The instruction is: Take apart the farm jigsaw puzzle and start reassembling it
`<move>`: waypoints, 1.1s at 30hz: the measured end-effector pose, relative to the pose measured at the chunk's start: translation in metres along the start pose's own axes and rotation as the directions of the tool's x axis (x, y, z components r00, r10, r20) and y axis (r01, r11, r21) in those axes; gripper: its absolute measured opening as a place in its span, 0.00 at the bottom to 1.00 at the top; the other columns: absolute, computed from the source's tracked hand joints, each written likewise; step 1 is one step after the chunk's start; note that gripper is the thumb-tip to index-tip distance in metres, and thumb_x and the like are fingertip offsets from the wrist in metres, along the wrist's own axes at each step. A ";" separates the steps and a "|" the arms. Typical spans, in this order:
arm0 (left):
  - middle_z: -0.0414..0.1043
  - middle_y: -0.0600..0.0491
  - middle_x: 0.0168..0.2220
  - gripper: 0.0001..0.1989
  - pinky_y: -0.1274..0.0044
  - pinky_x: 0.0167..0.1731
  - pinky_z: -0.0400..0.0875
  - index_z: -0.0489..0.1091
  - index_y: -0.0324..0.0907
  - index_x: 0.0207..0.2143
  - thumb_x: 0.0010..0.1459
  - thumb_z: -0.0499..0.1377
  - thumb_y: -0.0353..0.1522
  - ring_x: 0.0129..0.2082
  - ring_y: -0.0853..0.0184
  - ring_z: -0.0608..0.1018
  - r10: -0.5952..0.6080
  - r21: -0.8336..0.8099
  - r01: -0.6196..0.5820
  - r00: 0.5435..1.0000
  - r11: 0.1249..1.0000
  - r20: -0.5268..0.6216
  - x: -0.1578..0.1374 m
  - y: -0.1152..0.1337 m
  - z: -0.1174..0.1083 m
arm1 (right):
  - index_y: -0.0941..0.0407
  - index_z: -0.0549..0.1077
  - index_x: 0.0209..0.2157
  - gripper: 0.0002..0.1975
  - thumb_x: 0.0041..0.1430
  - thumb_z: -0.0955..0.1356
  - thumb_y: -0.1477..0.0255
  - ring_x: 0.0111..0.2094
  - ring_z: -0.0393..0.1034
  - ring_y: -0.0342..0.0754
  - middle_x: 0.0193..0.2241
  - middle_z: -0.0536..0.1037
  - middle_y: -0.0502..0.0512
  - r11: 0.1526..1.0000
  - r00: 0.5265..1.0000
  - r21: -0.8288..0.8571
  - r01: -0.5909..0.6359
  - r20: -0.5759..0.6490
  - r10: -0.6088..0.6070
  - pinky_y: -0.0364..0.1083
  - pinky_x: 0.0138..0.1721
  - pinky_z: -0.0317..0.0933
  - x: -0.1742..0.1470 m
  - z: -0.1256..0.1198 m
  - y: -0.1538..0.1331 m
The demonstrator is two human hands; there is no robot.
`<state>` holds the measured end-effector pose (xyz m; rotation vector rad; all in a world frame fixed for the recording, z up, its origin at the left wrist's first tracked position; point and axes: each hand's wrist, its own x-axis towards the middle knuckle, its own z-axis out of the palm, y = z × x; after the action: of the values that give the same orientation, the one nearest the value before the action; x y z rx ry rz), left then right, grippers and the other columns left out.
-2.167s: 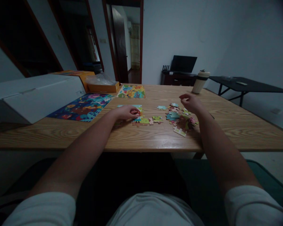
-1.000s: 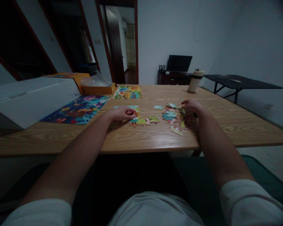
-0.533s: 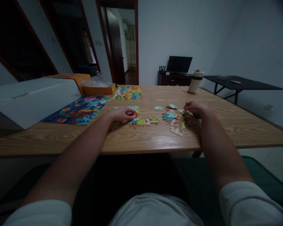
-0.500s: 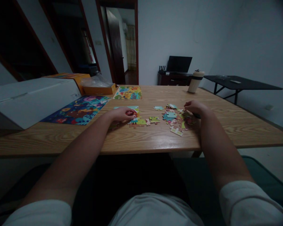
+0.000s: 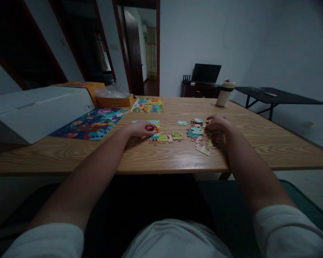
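Observation:
My left hand [image 5: 143, 129] is closed, its fingertips pinching a puzzle piece [image 5: 150, 128] with red on it. The hand rests over a partly joined jigsaw puzzle [image 5: 163, 138], covering some of its left side. A pale blue strip of joined pieces [image 5: 153, 122] shows behind the fingers. On the right, my right hand [image 5: 217, 123] reaches over a heap of loose puzzle pieces [image 5: 196, 131], fingers bent and slightly apart at its edge. Nothing can be seen held in it. Several pieces lie partly hidden under that palm.
A dark blue finished picture puzzle [image 5: 88, 123] lies by a white box [image 5: 40, 111] on the left. Behind are a yellow picture puzzle [image 5: 147, 105] and an orange tray [image 5: 115, 101] with clear plastic. A cream tumbler [image 5: 224, 96] stands at the table's far right.
My right hand has shifted left, further over the heap, and its fingers have spread a little. The left hand stays at the joined pieces. The view has moved slightly.

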<state>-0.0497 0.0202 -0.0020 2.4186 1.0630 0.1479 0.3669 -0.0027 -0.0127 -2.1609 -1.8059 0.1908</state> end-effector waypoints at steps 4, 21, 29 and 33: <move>0.76 0.50 0.42 0.23 0.74 0.40 0.63 0.74 0.43 0.47 0.55 0.58 0.47 0.40 0.61 0.74 0.020 -0.027 -0.020 1.000 0.999 0.007 0.001 -0.001 0.001 | 0.58 0.75 0.48 0.23 0.47 0.71 0.78 0.31 0.72 0.47 0.37 0.80 0.59 0.994 0.998 0.111 0.011 0.055 -0.017 0.42 0.29 0.62 0.000 0.003 -0.005; 0.75 0.50 0.50 0.29 0.76 0.45 0.65 0.70 0.43 0.54 0.53 0.60 0.48 0.46 0.62 0.74 -0.075 0.047 0.074 0.997 0.996 0.016 -0.005 -0.012 -0.012 | 0.56 0.74 0.38 0.08 0.55 0.67 0.73 0.33 0.73 0.46 0.33 0.79 0.55 0.643 0.769 0.601 0.475 0.071 -0.635 0.44 0.34 0.65 -0.062 0.033 -0.105; 0.76 0.51 0.46 0.25 0.77 0.41 0.65 0.71 0.45 0.52 0.55 0.58 0.47 0.43 0.63 0.74 -0.046 0.041 0.045 0.998 0.998 0.035 -0.001 -0.021 -0.008 | 0.56 0.73 0.36 0.06 0.56 0.66 0.73 0.33 0.71 0.45 0.33 0.79 0.55 0.665 0.738 0.491 0.562 0.066 -0.672 0.44 0.35 0.64 -0.066 0.040 -0.109; 0.76 0.50 0.46 0.25 0.76 0.41 0.66 0.71 0.45 0.52 0.55 0.58 0.47 0.42 0.63 0.74 -0.064 0.055 0.064 0.998 0.996 0.006 0.000 -0.022 -0.007 | 0.56 0.72 0.35 0.06 0.57 0.68 0.68 0.30 0.71 0.45 0.32 0.78 0.54 0.690 0.772 0.434 0.580 -0.023 -0.635 0.43 0.31 0.61 -0.077 0.042 -0.118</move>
<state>-0.0663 0.0359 -0.0064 2.4278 1.1536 0.0889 0.2296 -0.0531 -0.0218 -1.1902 -2.2043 0.5125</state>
